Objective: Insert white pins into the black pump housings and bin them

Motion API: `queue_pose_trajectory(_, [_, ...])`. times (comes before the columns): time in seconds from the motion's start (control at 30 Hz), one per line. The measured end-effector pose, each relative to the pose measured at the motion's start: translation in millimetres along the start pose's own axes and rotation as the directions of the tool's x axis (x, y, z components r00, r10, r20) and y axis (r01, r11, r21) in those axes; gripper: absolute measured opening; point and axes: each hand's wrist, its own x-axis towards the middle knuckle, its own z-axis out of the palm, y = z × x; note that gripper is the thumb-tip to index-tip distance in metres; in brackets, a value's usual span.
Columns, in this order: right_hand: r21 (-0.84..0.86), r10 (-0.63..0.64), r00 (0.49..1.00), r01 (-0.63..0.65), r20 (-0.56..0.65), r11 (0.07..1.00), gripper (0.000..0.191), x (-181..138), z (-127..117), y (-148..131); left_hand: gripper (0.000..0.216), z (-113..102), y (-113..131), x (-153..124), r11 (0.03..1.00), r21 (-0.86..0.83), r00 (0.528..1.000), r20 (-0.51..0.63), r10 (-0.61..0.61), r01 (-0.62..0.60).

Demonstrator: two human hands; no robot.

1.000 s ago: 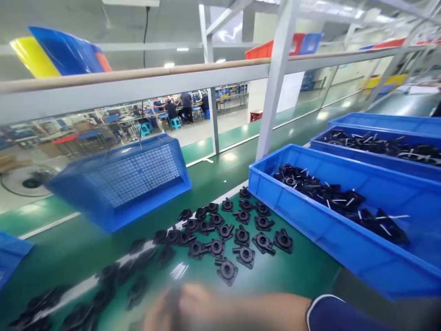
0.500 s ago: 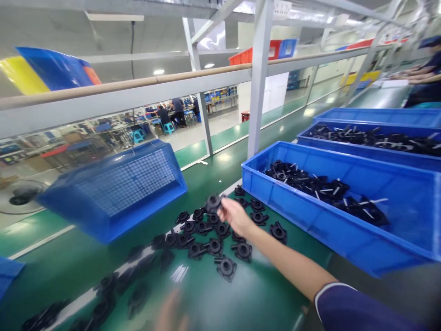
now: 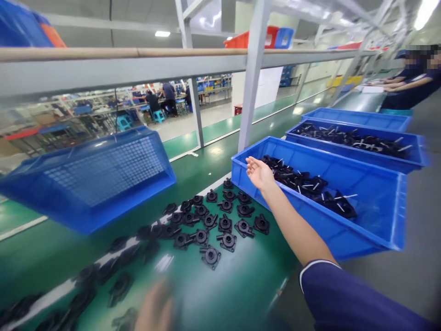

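My right hand (image 3: 260, 174) is raised at the near wall of the front blue bin (image 3: 320, 207), palm turned up and fingers loosely extended, with nothing visible in it. Inside that bin lies a heap of black parts (image 3: 310, 181) with white strips. Below and left of this hand, several black round plastic housings (image 3: 225, 224) with side spouts lie spread on the green work surface (image 3: 241, 280). My left hand (image 3: 155, 305) is smeared by motion at the bottom edge, beside a blurred black housing (image 3: 126, 319); its fingers cannot be made out.
A second blue bin of black parts (image 3: 354, 138) and another blue bin (image 3: 358, 118) stand behind the front one. At left, a tilted blue crate (image 3: 103, 179) hangs over the surface. A metal post (image 3: 253, 82) rises near the bins. Co-workers (image 3: 409, 78) sit far right.
My right hand has let go of a black housing, which lies among the others, and has moved right and up to the bin. My left hand stays low and blurred. The view has shifted.
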Motion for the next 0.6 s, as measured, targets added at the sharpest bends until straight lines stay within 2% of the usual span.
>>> queue_pose_trajectory(0.07, [-0.071, 0.043, 0.995, -0.037, 0.084, 0.997, 0.009, -16.5, -0.7, 18.7, 0.043, -5.8, 3.5, 0.7, 0.998, 0.059, 0.997, 0.073, -0.036, 0.032])
queue_pose_trajectory(0.13, [-0.218, 0.055, 0.978, -0.009, 0.203, 0.976, 0.01, -34.7, 0.6, 40.6, 0.04, -10.7, 7.2, 1.1, 0.995, 0.086, 0.996, 0.079, -0.052, 0.046])
queue_pose_trajectory(0.23, [-0.498, 0.054, 0.912, 0.171, 0.407, 0.85, 0.018, -63.8, 5.3, 79.0, 0.035, -15.3, 8.8, 4.2, 0.997, 0.083, 0.999, 0.037, -0.003, 0.0])
queue_pose_trajectory(0.3, [-0.62, 0.127, 0.839, 0.28, 0.53, 0.733, 0.022, -85.8, 10.4, 106.6, 0.033, -18.1, 5.7, 7.5, 0.997, 0.07, 0.999, -0.039, 0.036, -0.034])
queue_pose_trajectory(0.37, [-0.671, 0.254, 0.715, 0.385, 0.651, 0.634, 0.022, -110.7, 17.3, 133.2, 0.03, -21.9, 1.0, 10.1, 0.994, 0.105, 0.989, -0.139, 0.05, -0.036])
queue_pose_trajectory(0.43, [-0.65, 0.359, 0.552, 0.533, 0.753, 0.542, 0.018, -136.4, 25.7, 157.6, 0.028, -26.8, -3.0, 11.4, 0.987, 0.162, 0.97, -0.235, 0.058, -0.019])
queue_pose_trajectory(0.53, [-0.451, 0.417, 0.288, 0.812, 0.862, 0.371, 0.015, -168.1, 39.8, 190.4, 0.025, -35.2, -6.3, 12.4, 0.97, 0.245, 0.937, -0.339, 0.083, 0.002])
queue_pose_trajectory(0.6, [-0.279, 0.448, 0.149, 0.93, 0.881, 0.239, 0.018, -181.3, 48.8, 209.8, 0.024, -40.5, -7.6, 13.3, 0.959, 0.285, 0.919, -0.378, 0.109, 0.003])
